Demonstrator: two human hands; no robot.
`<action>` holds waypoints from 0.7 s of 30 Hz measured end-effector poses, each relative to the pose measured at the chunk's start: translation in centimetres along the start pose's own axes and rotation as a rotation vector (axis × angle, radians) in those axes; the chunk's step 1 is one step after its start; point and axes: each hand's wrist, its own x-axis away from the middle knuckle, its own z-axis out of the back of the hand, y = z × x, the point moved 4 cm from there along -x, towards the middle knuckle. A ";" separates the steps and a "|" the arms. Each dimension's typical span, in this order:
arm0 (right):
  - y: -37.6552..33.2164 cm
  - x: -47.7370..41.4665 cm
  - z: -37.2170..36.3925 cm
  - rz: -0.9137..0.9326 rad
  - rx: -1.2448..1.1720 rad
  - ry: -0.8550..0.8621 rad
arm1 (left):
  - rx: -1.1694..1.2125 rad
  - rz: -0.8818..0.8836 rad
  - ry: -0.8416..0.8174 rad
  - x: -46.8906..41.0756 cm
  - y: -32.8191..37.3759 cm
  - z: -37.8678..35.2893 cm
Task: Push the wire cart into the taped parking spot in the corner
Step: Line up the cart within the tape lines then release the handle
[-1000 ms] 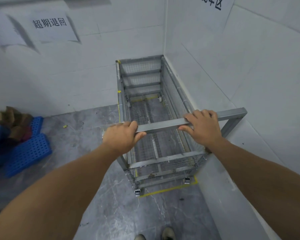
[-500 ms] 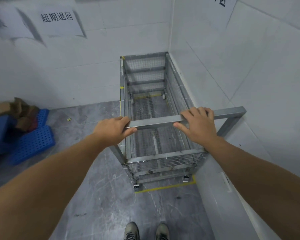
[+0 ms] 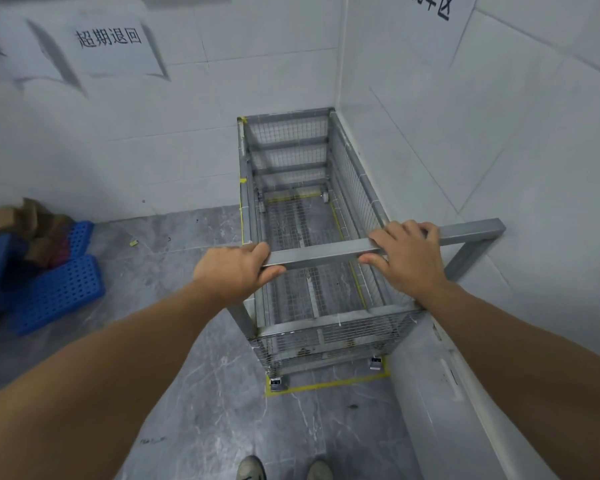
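Note:
A grey wire cart with mesh sides stands lengthwise in the corner, its far end against the back wall and its right side along the right wall. It is empty. Yellow floor tape runs just in front of its near wheels and shows through the mesh floor. My left hand grips the left end of the grey handle bar. My right hand wraps the same bar farther right. The bar's right end reaches close to the right wall.
Blue perforated plastic pallets and crumpled cardboard lie on the floor at the left. Paper signs hang on the back wall. The grey marble floor is open in front of the cart. My shoes show at the bottom edge.
The cart has rolled a little deeper into the corner, its near wheels now just behind the front tape line. Both hands keep their grip on the bar.

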 end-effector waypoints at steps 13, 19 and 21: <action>0.0 -0.1 0.2 -0.038 -0.049 -0.079 | 0.129 0.034 -0.046 -0.4 2.1 1.0; 0.2 -0.4 0.1 -0.064 -0.057 -0.129 | 0.143 0.007 -0.028 -1.8 4.2 1.0; 0.1 -0.5 0.3 -0.062 -0.062 -0.152 | 0.147 0.014 -0.028 -1.9 4.0 0.9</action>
